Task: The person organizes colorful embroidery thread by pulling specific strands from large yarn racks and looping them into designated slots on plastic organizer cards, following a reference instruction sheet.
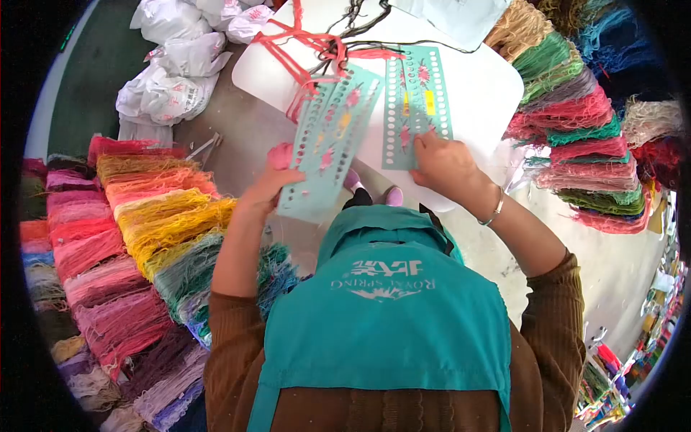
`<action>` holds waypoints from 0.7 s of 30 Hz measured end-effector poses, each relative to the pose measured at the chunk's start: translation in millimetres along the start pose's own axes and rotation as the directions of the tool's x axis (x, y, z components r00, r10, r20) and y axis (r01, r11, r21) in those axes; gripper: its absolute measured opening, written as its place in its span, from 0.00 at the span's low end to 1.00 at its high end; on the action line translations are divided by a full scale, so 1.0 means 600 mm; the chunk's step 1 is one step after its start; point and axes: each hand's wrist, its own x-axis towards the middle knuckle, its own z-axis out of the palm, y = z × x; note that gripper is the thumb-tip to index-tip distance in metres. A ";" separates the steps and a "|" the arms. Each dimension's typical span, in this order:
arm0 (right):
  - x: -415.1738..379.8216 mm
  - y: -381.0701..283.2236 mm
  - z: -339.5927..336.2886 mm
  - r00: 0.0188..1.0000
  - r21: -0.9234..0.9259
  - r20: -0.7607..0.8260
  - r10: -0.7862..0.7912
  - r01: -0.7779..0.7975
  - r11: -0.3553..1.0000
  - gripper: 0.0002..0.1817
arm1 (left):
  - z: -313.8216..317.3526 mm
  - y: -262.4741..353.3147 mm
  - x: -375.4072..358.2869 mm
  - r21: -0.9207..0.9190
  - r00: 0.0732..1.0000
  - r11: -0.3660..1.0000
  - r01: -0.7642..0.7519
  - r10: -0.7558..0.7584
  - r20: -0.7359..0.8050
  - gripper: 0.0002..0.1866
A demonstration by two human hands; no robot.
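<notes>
My left hand (270, 186) grips the lower edge of a teal card (327, 140) punched with rows of holes and printed with pink flowers; it is lifted and tilted. Red thread (299, 47) hangs through its upper holes. My right hand (443, 162) presses fingertips on the lower end of a second teal punched card (417, 101), which lies flat on a white board (482, 93). A silver bracelet sits on my right wrist. My teal apron (385, 309) fills the lower middle.
Bundles of coloured yarn (137, 237) lie stacked on the left, from red and yellow to green and purple. More yarn skeins (583, 137) pile up on the right. White plastic bags (173, 72) sit at the upper left on the concrete floor (619, 273).
</notes>
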 end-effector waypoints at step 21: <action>-0.028 0.054 0.036 0.945 0.415 -0.317 0.085 0.058 0.908 0.19 | 0.091 0.046 0.133 0.227 0.996 0.971 0.071 -0.056 -0.070 0.17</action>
